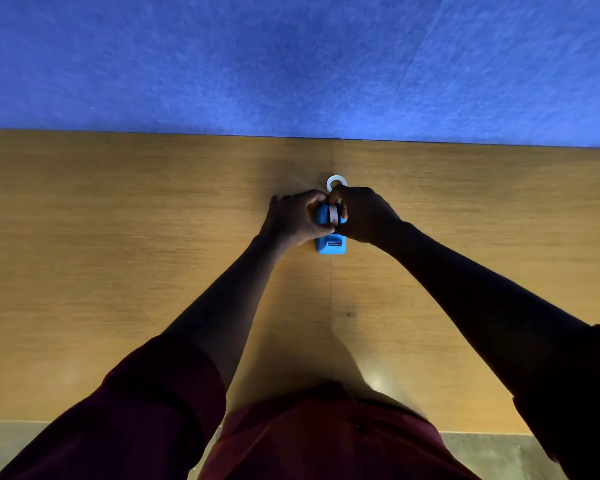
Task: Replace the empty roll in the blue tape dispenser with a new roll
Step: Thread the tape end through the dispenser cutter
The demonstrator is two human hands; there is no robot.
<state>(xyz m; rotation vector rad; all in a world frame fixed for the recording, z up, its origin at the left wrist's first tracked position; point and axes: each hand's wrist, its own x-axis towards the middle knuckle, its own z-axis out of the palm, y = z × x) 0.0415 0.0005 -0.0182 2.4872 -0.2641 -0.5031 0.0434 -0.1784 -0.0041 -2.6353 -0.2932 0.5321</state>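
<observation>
**Roll going in or coming out — swap about midway**

Both hands are working at the blue tape dispenser (331, 244), which is sitting on the wooden table (118, 237) roughly at its middle, cutter end pointing toward the person. The left hand (293, 218) is wrapping around the dispenser's left side, its grip closed on the body to steady it. The right hand (362, 214) is pinching a pale roll (333, 213) standing on edge in the dispenser's cradle, fingers closed on it from the right. Just beyond the hands a second white ring (336, 183) is lying flat on the table, near the dispenser but apart from it.

Which ring is the empty core and which the new roll I cannot tell from here; the light is dim and the hands are covering much. My guess is that the flat ring is the spent one and the fresh roll is being seated. If so, what is left is pressing it home and leading the tape end to the cutter.

Room is plentiful: the table is lying bare on both sides, its far edge meeting a blue wall (291, 64) well behind the ring, its near edge close to the person's body.
</observation>
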